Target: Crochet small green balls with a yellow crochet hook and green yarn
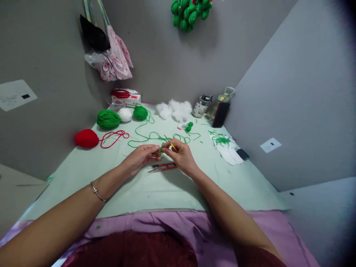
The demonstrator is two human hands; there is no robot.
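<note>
Pinches a small green yarn piece (161, 150) between the thumb and fingertips of the left hand (141, 156), right at the front end of that grip, with loops poking out above and below the fingers. Clasps a yellow-handled hook (174, 147) in the right hand (182, 153), metal shaft slanting away past the index finger. Has the right thumb and fingertips close against the right side of the green yarn piece, setting it between both grips over the worktop (133, 194). Cannot quite tell, with fingers covering so small a thing, whether the right grip also nips the yarn.

Has red snips (167, 167) lying just below the hands, blades toward the left, handle end beside the right hand. Shows beyond the left hand a green ball (140, 113) trailing toward the fingers, then a white ball (125, 115), a larger green skein (108, 119) and, nearer, a red ball (86, 138). Shows white stuffing (180, 111) at the far side, and well to the right, green scraps (222, 140) on white paper (233, 155).
</note>
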